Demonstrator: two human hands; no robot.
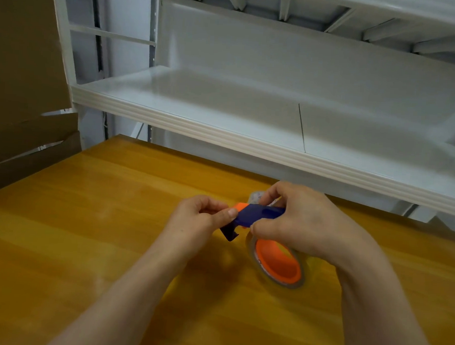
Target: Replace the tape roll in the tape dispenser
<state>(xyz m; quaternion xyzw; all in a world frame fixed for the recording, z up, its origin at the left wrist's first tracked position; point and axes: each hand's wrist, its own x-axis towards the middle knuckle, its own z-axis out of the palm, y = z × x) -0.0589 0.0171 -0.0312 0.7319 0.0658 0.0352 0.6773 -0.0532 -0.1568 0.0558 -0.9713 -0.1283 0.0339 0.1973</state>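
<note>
A blue and orange tape dispenser (pixel 253 216) is held above the wooden table (pixel 86 231). A clear tape roll (pixel 277 264) sits on the dispenser's orange hub, tilted toward me. My left hand (pixel 200 218) pinches the dispenser's front end near its orange tip. My right hand (pixel 297 218) grips the blue body from above, its fingers curled round it. Behind my right hand a second tape roll (pixel 255 196) shows only partly.
A white metal shelf (pixel 249 136) juts over the table's far edge at about head height. Brown cardboard (pixel 23 82) stands at the left beside the table. The table's near and left parts hold nothing but my forearms.
</note>
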